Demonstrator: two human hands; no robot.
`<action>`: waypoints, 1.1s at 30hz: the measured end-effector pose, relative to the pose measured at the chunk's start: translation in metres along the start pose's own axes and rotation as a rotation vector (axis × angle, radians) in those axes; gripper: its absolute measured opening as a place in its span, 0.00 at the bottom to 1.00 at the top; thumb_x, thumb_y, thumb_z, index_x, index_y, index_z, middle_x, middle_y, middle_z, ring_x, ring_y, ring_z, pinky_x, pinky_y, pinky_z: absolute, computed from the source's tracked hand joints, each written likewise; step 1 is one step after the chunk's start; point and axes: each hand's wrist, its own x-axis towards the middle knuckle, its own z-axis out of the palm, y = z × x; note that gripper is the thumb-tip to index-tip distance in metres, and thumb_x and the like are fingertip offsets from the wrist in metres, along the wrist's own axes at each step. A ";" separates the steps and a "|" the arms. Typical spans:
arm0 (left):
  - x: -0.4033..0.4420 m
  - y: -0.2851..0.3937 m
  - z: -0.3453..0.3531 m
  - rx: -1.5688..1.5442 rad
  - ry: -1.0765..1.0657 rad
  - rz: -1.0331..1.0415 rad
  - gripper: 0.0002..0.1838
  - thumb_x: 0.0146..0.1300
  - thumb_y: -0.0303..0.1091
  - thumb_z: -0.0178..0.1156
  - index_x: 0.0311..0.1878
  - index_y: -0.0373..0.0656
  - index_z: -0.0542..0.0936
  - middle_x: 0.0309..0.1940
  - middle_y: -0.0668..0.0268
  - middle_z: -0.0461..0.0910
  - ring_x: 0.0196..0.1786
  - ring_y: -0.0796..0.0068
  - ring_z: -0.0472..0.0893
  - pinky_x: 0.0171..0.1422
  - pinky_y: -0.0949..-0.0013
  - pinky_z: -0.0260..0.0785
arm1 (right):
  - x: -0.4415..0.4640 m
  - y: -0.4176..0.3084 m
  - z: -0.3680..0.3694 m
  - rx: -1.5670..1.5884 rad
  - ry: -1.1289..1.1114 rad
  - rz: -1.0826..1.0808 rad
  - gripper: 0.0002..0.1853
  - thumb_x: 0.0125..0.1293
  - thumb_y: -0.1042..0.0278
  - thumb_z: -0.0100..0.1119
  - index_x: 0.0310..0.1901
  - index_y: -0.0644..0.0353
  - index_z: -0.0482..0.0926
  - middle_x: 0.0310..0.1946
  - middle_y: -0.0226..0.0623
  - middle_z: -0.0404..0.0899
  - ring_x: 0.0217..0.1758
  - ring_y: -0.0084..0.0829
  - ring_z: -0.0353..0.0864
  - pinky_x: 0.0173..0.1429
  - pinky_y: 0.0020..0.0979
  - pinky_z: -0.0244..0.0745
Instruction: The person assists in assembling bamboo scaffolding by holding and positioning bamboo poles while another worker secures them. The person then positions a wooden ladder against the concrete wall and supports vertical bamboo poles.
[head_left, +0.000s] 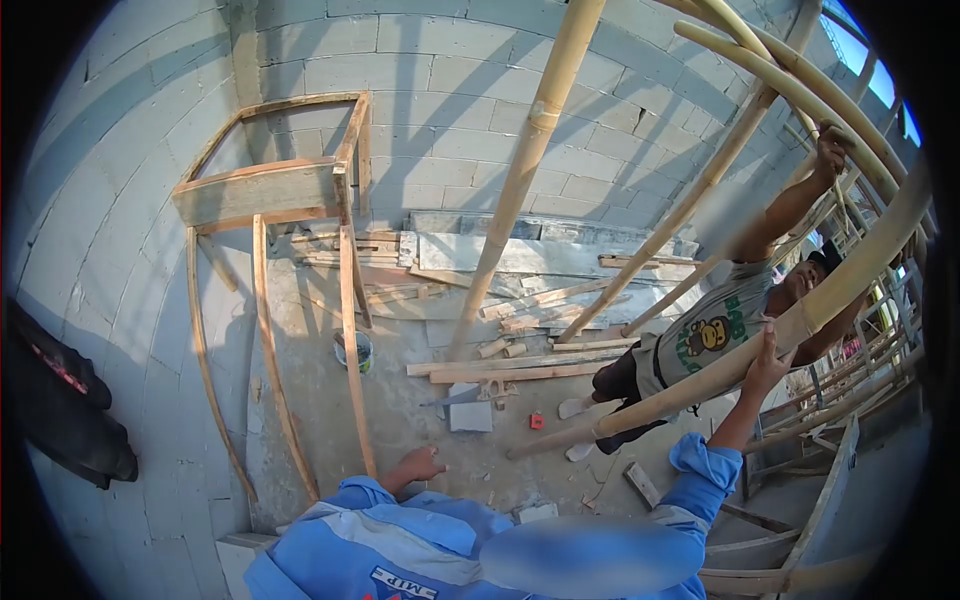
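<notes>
"How is the grip?"

"The right hand (765, 372) is against the near side of a bamboo pole (690, 384), fingers laid on it. I can't tell how far they wrap; the pole hides its far side."

"And its long axis?"

"Aslant: from the lower end, left of the hand and low by the floor, up to the right past it."

"The left hand?"

"Well apart, off to the left, fingers loosely spread, nothing seen in them. The right is the nearer one."

"Beyond the pole?"

"A co-worker (708, 325), one raised hand (832, 150) at a curved pole (780, 82); the other is hidden behind the slanted pole."

"Anything else unclear?"

"The slanted pole's upper end fades into the dark right edge."
</notes>
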 end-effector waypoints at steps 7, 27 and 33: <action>0.009 -0.073 -0.038 0.056 -0.070 -0.013 0.47 0.60 0.65 0.69 0.70 0.34 0.73 0.62 0.46 0.82 0.66 0.51 0.81 0.71 0.54 0.72 | -0.009 -0.013 0.007 -0.128 0.159 -0.008 0.28 0.65 0.55 0.76 0.58 0.64 0.77 0.48 0.35 0.82 0.50 0.28 0.82 0.58 0.32 0.76; 0.070 -0.051 -0.047 0.171 -0.090 0.198 0.42 0.58 0.52 0.75 0.66 0.27 0.75 0.53 0.46 0.86 0.58 0.54 0.85 0.63 0.58 0.77 | -0.011 -0.016 0.016 -0.198 0.229 0.024 0.28 0.58 0.56 0.81 0.52 0.65 0.80 0.43 0.38 0.86 0.46 0.29 0.84 0.53 0.32 0.79; 0.057 -0.036 -0.057 0.327 -0.213 0.206 0.41 0.56 0.55 0.72 0.63 0.28 0.79 0.54 0.41 0.85 0.58 0.49 0.86 0.63 0.57 0.77 | -0.021 -0.046 0.022 -0.238 0.250 0.106 0.31 0.57 0.52 0.81 0.53 0.64 0.79 0.44 0.38 0.85 0.46 0.28 0.84 0.53 0.34 0.80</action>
